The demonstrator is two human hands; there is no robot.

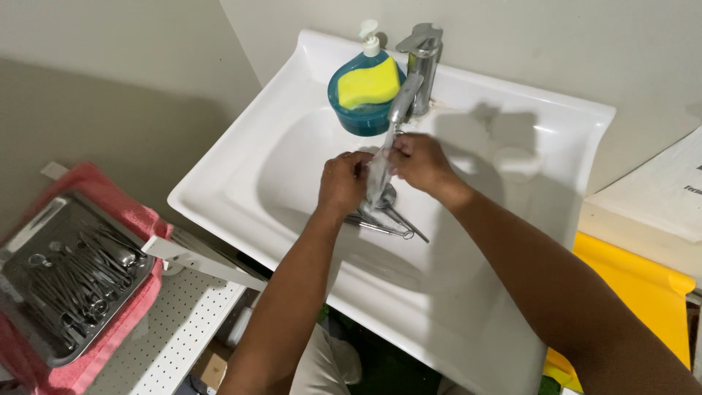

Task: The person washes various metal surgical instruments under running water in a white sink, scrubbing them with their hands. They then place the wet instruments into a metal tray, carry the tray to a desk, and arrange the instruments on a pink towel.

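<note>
Both hands are over the white sink [241, 157], under the running chrome tap [417, 66]. My left hand [342, 181] and my right hand [418, 162] meet in the stream of water [376, 179], gripping a small metal instrument that is mostly hidden by fingers and water. Several metal instruments [387, 223] with ring handles lie in the basin by the drain, just below my hands.
A teal dish [360, 117] holding a yellow sponge [369, 84] and a soap pump sits on the sink ledge left of the tap. At the left, a steel tray [69, 274] of several instruments rests on a pink towel [135, 300] over a white perforated shelf. Yellow sheet [636, 285] at right.
</note>
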